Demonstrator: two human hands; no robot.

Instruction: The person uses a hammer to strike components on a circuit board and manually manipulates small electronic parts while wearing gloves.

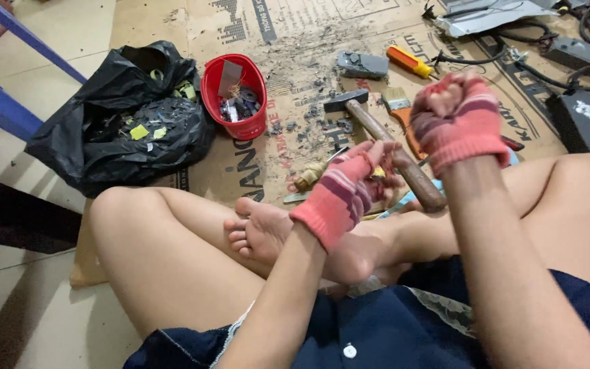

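1. Head view: you sit cross-legged on cardboard (240,171), looking down at both gloved hands raised over your legs.
2. Your left hand (346,191), in a striped fingerless glove, is curled, its fingertips pinching something small and thin near the hammer handle (too small and blurred to say what it is).
3. Your right hand (455,119), in a matching glove, is held higher and clenched into a fist; whether anything sits inside it cannot be told.
4. The two hands are near each other but apart, the right above and to the right of the left.
5. The hammer (384,140) lies on the cardboard behind your hands, head toward the top, wooden handle running down and right to just beside your knee.
6. A brush (397,101) lies just beside the hammer, partly hidden by your right hand.
7. A screwdriver (410,61) with an orange and yellow handle lies farther up, next to a grey metal part (362,64).
8. A red bucket (235,96) stands left of the hammer, holding small dark parts and a grey card-like piece.
9. A black bag (124,119) touches the bucket's left side, open, with dark shards and yellow-green bits inside.
10. Dark crumbs and chips (308,113) are scattered on the cardboard between bucket and hammer.
11. Black boxes (585,119) and cables (541,75) lie at the upper right.
12. A blue bar (8,75) crosses the upper left corner.
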